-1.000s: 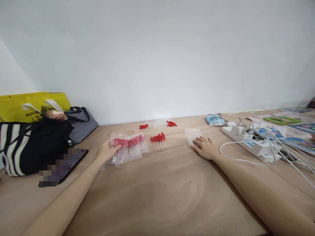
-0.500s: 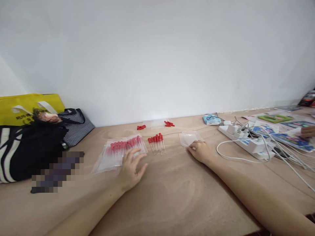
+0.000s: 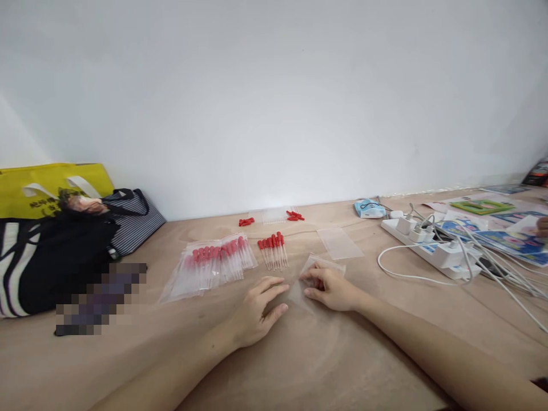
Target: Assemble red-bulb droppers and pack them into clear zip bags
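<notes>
My right hand point(image 3: 329, 288) pinches a clear plastic bag point(image 3: 317, 264) above the middle of the wooden table. Just left of it, my left hand point(image 3: 262, 311) holds nothing, its fingers apart and pointing toward the bag. Several red-topped droppers point(image 3: 273, 249) lie side by side beyond my hands. To their left is an overlapping row of clear bags point(image 3: 214, 262) with red-topped droppers inside. Another flat clear bag point(image 3: 340, 242) rests on the table behind my right hand.
Small red caps point(image 3: 246, 221) and more red caps point(image 3: 295, 216) lie near the wall beside clear tubes point(image 3: 273, 216). A power strip point(image 3: 428, 251) with cables stands right, near a person's hand point(image 3: 542, 227). Black bag point(image 3: 55, 262) and yellow bag point(image 3: 96, 177) sit left.
My right hand has moved nearer to me and left, bringing a clear bag away from the other one. My left hand has moved right, away from the filled bags.
</notes>
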Motion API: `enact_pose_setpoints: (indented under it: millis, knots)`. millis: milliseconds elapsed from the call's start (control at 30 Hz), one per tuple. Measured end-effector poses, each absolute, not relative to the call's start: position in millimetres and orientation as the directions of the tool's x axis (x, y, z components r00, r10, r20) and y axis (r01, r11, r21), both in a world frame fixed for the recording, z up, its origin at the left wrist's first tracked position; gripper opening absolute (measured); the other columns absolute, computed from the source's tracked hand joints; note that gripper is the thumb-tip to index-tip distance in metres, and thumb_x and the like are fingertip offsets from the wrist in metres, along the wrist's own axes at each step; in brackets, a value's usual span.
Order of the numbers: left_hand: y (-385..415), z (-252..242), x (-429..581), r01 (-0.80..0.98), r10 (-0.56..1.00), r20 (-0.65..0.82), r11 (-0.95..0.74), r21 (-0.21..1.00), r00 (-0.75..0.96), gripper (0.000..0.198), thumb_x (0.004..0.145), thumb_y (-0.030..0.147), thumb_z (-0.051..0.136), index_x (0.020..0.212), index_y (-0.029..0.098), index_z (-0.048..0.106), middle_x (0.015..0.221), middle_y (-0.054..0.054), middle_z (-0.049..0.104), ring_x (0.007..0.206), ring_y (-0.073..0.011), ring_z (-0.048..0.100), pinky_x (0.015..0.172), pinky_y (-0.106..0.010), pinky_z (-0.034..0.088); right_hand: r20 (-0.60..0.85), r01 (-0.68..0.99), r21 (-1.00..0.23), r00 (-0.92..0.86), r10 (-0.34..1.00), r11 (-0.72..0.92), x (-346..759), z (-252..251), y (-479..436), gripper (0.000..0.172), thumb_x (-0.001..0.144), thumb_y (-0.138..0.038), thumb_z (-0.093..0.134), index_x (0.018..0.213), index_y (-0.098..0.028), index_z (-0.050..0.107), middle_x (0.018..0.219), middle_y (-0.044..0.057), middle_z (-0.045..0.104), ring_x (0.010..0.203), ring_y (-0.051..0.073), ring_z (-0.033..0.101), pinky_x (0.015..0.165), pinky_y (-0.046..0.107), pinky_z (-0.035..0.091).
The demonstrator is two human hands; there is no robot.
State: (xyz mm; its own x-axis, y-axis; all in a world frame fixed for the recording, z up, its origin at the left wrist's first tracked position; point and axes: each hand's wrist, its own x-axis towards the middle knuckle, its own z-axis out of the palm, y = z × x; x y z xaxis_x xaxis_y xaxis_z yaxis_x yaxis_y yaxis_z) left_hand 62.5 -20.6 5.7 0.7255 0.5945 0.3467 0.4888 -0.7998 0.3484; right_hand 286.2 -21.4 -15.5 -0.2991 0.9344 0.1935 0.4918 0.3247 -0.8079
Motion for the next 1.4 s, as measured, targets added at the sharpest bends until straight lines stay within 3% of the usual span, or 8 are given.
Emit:
enact_pose_setpoints:
  millis: [100,200,267,400,633,967,1133,1400]
  knots:
    - [-28,2,72,0.524,0.634,0.305,-0.766,0.373,0.710,0.032,0.087,0.027,0.038,0.114,0.017,0.051,0.118,-0.009,0.052,0.109,-0.0201,0.047,0.093,-0.036,0.040,0.080,0.065,-0.994,-0.152,0.985,0.091,256,-26,-21,0.024,0.064,-0.033,0.061,0.083,-0.018,0.060,0.070,0.000,0.054,0.060,0.011,0.049,0.062,0.026,0.040]
    - [-37,0,78,0.611,0.706,0.232,-0.701,0.368,0.669,0.042,0.088,0.031,0.034,0.126,0.014,0.039,0.127,-0.012,0.045,0.118,-0.0224,0.039,0.098,-0.040,0.034,-0.024,-0.287,-0.957,-0.012,1.000,-0.027,234,-30,-13,0.021,0.060,-0.033,0.063,0.073,-0.017,0.056,0.066,-0.001,0.054,0.060,0.010,0.051,0.063,0.025,0.042]
    - [-40,3,75,0.639,0.710,0.155,-0.692,0.337,0.687,0.048,0.087,0.036,0.036,0.130,0.014,0.034,0.133,-0.013,0.037,0.124,-0.0249,0.031,0.100,-0.045,0.029,-0.046,-0.267,-0.963,0.074,0.996,-0.025,233,-28,0,0.018,0.059,-0.030,0.062,0.069,-0.017,0.055,0.059,-0.003,0.052,0.054,0.009,0.048,0.056,0.023,0.040]
    - [-32,16,50,0.559,0.589,-0.011,-0.762,0.326,0.808,0.044,0.086,0.035,0.039,0.129,0.023,0.037,0.138,-0.007,0.028,0.127,-0.0247,0.024,0.101,-0.048,0.024,0.209,0.217,-0.958,0.069,0.975,0.190,255,-20,43,0.010,0.062,-0.026,0.057,0.061,-0.017,0.056,0.057,-0.003,0.053,0.052,0.009,0.047,0.055,0.022,0.039]
    - [-21,20,24,0.497,0.556,0.057,-0.781,0.379,0.829,0.037,0.082,0.020,0.043,0.119,0.023,0.048,0.132,-0.005,0.040,0.125,-0.0229,0.029,0.102,-0.044,0.026,0.227,0.331,-0.931,0.188,0.955,0.156,251,-17,115,0.029,0.060,-0.034,0.061,0.081,-0.015,0.063,0.079,0.005,0.062,0.072,0.016,0.055,0.071,0.029,0.042]
    - [-23,16,24,0.478,0.574,0.116,-0.763,0.435,0.811,0.035,0.081,0.026,0.047,0.115,0.022,0.051,0.125,-0.007,0.047,0.117,-0.0234,0.040,0.097,-0.042,0.035,0.158,0.117,-0.984,0.193,0.969,0.137,231,-26,143,0.019,0.058,-0.033,0.062,0.053,-0.016,0.055,0.049,-0.003,0.052,0.048,0.009,0.046,0.051,0.022,0.037]
    - [-23,15,24,0.463,0.578,0.136,-0.754,0.466,0.804,0.035,0.080,0.025,0.049,0.115,0.023,0.052,0.125,-0.007,0.048,0.115,-0.0234,0.043,0.096,-0.043,0.036,0.120,-0.122,-0.982,0.193,0.974,0.145,250,-18,132,0.030,0.062,-0.046,0.058,0.060,-0.018,0.048,0.053,-0.005,0.051,0.039,0.005,0.036,0.039,0.019,0.028]
    - [-20,10,25,0.454,0.570,0.145,-0.761,0.463,0.808,0.036,0.083,0.029,0.047,0.118,0.023,0.049,0.125,-0.006,0.048,0.118,-0.0229,0.040,0.097,-0.043,0.034,0.044,-0.335,-0.933,0.260,0.965,0.133,301,-30,74,0.030,0.065,-0.044,0.061,0.065,-0.020,0.043,0.059,-0.003,0.054,0.043,0.006,0.044,0.041,0.019,0.035]
